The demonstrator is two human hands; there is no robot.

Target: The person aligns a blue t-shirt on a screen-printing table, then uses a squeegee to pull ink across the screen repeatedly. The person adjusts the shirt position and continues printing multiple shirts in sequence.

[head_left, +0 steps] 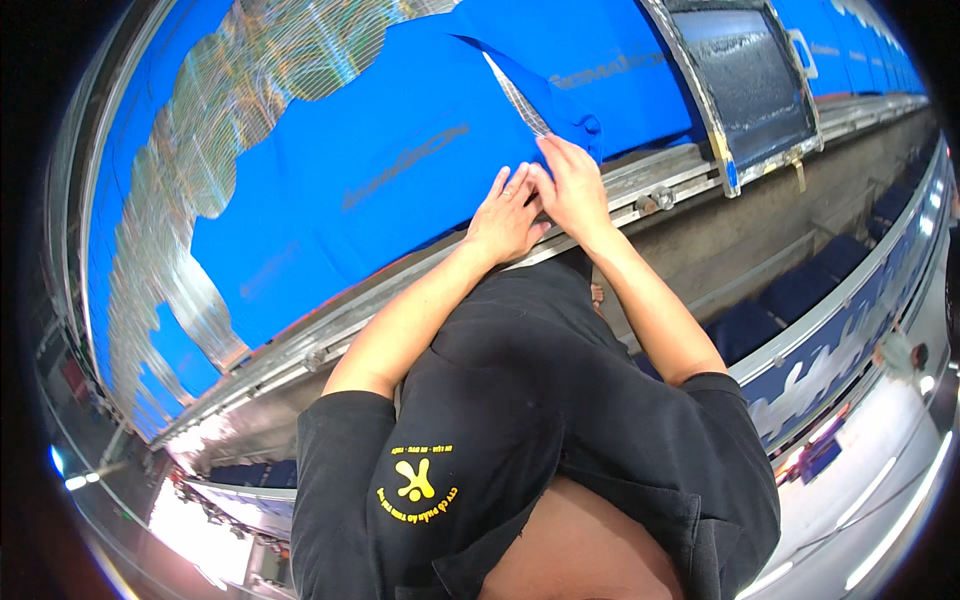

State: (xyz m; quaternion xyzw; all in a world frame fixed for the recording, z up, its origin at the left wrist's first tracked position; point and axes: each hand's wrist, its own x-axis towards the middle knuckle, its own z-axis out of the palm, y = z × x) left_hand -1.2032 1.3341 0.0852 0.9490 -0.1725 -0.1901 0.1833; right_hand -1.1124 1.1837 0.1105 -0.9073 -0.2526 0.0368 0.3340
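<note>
A blue fabric panel (400, 170) with dark printed lettering lies spread along a long table in front of me. My right hand (575, 188) is closed at its near edge, its fingertips at a fold where a narrow strip of silvery table surface (515, 95) shows through. Around that strip the cloth is rumpled and partly lifted. Close beside it, my left hand (503, 220) rests on the cloth near the table's edge with its fingers stretched out. The two hands almost touch; the right fingers partly cover the contact area.
To the right, a printing screen frame (727, 150) with a dark mesh and a handle stands across the table. A metal rail (640, 208) with fittings runs along the near edge. Shiny table surface (290, 50) shows at far left. Another long table (830, 340) stands right of me.
</note>
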